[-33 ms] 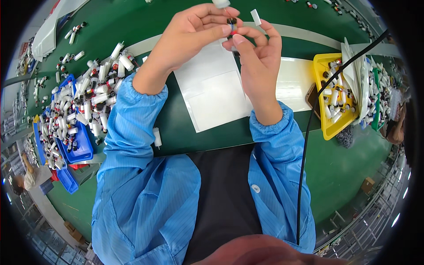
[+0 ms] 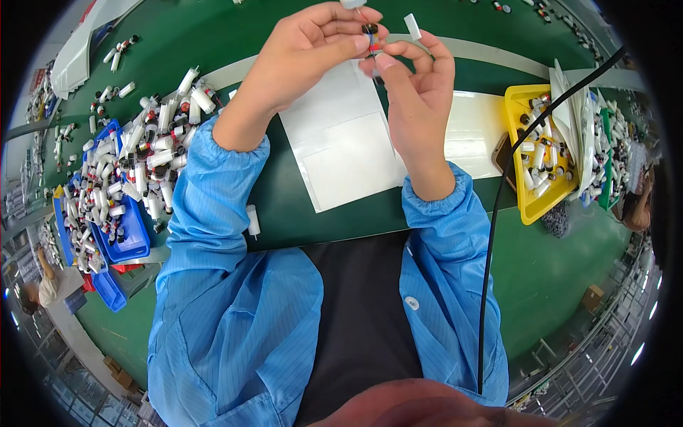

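Note:
Both hands meet above the far part of the table, closed on a small wired assembly. My left hand [image 2: 302,50] pinches its black round part [image 2: 370,30] with thumb and fingers; thin red and blue wires show there. A white cap-like piece [image 2: 352,3], cut by the top edge, sits above those fingers. My right hand [image 2: 423,96] pinches the assembly's lower end between thumb and index finger, where a dark tip [image 2: 378,80] shows. A small white block [image 2: 413,27] stands at the tips of its raised outer fingers. White sheets [image 2: 348,149] lie below the hands.
A heap of white cylinders with wired ends [image 2: 160,146] lies at left, partly in blue trays [image 2: 135,238]. A yellow tray [image 2: 530,206] with similar parts stands at right, a phone [image 2: 501,153] beside it. A black cable [image 2: 491,263] crosses the right side. One white cylinder [image 2: 253,222] lies near the front edge.
The black part and my left fingers have shifted slightly up and left. More of the dark tip shows below my right thumb and index finger.

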Available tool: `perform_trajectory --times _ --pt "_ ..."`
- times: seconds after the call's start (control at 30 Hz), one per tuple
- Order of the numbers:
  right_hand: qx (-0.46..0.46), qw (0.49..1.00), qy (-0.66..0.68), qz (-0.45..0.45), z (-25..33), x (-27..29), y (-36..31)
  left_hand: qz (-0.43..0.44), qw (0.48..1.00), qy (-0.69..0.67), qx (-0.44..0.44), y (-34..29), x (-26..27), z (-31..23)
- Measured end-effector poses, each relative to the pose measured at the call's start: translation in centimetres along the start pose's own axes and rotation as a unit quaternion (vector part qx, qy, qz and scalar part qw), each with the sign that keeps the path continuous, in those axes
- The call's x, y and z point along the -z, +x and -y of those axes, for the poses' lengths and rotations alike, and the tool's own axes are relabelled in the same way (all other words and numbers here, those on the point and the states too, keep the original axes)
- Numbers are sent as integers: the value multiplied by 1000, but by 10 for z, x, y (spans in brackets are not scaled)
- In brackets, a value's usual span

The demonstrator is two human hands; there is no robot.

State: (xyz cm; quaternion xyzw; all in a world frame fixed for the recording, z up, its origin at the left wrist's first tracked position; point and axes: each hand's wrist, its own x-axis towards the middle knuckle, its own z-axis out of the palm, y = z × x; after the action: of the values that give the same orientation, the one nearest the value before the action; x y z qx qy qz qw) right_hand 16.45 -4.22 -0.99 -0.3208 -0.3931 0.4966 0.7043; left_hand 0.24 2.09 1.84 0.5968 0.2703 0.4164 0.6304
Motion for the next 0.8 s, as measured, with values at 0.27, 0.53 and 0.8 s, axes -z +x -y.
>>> perform_trajectory --times 0.27,0.53,0.8 --pt "84 996 -35 -6 4 13 8 -25 992 -111 56 2 0 -3" --pt "-46 996 -31 70 14 14 19 14 998 -58 0 1 0 12" --pt "-86 993 -56 55 13 17 22 15 983 179 -26 -1 -3 -4"
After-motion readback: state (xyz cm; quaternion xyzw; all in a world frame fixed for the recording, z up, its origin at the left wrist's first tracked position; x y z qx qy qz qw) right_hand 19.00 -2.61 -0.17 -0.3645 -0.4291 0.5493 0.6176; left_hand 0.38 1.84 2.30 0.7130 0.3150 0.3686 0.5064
